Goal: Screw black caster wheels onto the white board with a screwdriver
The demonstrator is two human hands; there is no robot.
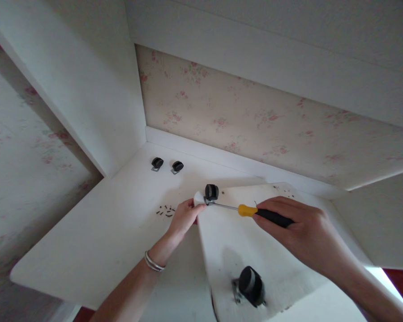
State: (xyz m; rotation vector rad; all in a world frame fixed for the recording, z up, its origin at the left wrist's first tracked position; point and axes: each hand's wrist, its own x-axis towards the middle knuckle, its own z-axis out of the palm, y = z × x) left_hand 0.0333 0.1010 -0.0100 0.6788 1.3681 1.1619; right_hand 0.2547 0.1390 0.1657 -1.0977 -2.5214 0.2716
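Observation:
My right hand [289, 223] is wrapped round a screwdriver [247, 210] with a yellow and black handle. Its shaft points left, and the tip meets the metal plate of a black caster wheel [211, 192] at the corner of a white board [255, 241]. At that same corner my left hand [183, 217] pinches the caster's plate, thumb on top; which fingers press the board's edge is partly hidden. Whether a screw sits under the tip is too small to tell. Nearer to me, a second caster wheel [251, 286] stands on the board.
Two loose casters, one [157, 163] beside the other [177, 167], lie at the back of the white desk [87, 241]. Several dark screws [166, 211] are scattered left of the board. A side panel [87, 80] and an upright edge strip [221, 154] bound the desk.

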